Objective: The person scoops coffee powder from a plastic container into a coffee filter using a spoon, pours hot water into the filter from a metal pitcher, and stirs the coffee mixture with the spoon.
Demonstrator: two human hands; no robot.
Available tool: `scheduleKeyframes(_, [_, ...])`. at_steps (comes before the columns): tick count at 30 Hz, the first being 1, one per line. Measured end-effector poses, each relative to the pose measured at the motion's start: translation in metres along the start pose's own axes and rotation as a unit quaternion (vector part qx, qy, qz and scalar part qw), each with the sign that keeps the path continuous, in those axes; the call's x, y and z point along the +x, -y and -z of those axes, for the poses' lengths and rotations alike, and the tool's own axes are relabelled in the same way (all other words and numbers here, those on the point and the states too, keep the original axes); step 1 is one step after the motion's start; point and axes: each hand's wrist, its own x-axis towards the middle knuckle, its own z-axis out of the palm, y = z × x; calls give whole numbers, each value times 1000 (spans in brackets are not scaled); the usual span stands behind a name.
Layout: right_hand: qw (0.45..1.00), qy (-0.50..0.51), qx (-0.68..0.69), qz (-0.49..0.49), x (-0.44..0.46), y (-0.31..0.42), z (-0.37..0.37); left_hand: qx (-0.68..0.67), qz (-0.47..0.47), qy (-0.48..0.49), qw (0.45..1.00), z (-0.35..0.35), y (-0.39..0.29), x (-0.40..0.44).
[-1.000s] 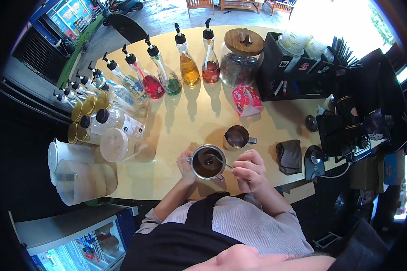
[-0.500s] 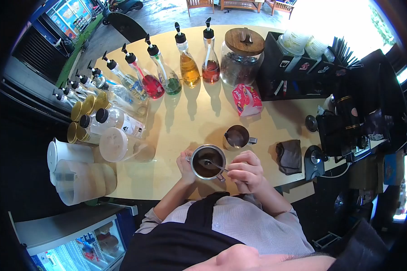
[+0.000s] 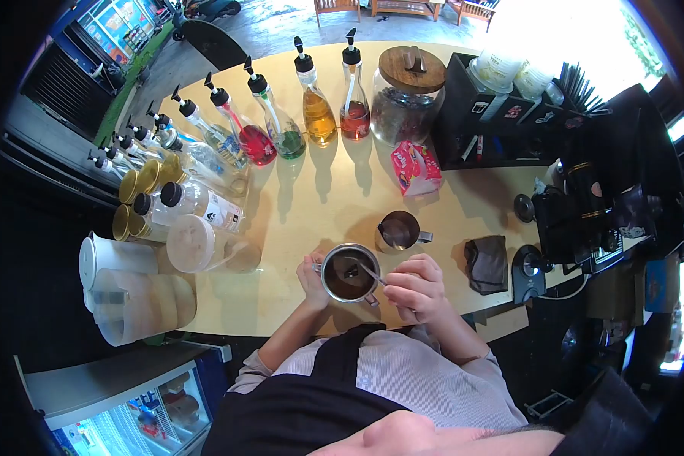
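A round steel jug (image 3: 329, 287) of dark brown liquid stands near the counter's front edge. My left hand (image 3: 312, 278) is closed at its left side, on what looks like a small handle. A metal spoon (image 3: 372, 272) slants into the liquid, its bowl end partly sunk. My right hand (image 3: 416, 289) pinches the upper end of the spoon just right of the rim. Behind the right hand stands a second steel jug (image 3: 400, 228), its handle pointing right.
Pump bottles (image 3: 318, 114) of coloured syrup line the far edge, beside a wooden-lidded glass jar (image 3: 407, 102) and a pink packet (image 3: 416, 169). Plastic pitchers (image 3: 140, 304) stand left. A folded dark cloth (image 3: 486, 264), a tamper (image 3: 530, 262) and a coffee machine (image 3: 585, 205) are right.
The spoon has swung round within the liquid, its lower end now further back and more to the right. My right hand has shifted very slightly; the left hand and jug stay put.
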Motion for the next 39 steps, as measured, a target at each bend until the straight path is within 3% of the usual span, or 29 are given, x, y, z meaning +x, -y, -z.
scheduleKeyframes(5, [998,-27,57,-17,-7,1,-4,-8,7,-15,1000,-2,-2,0])
scheduleKeyframes(8, [1000,-11,6,-2,-4,-1,-2,-9,-7,8,1000,-2,-5,0])
scheduleKeyframes(15, [998,-19,54,-28,-5,2,-2,2,-18,16,1000,-1,-1,1])
scheduleKeyframes(17, [1000,-9,-1,-11,-4,0,-2,-2,-21,17,1000,-3,-3,1])
scheduleKeyframes(39, [999,5,42,-24,0,3,1,-14,2,38,999,13,8,2])
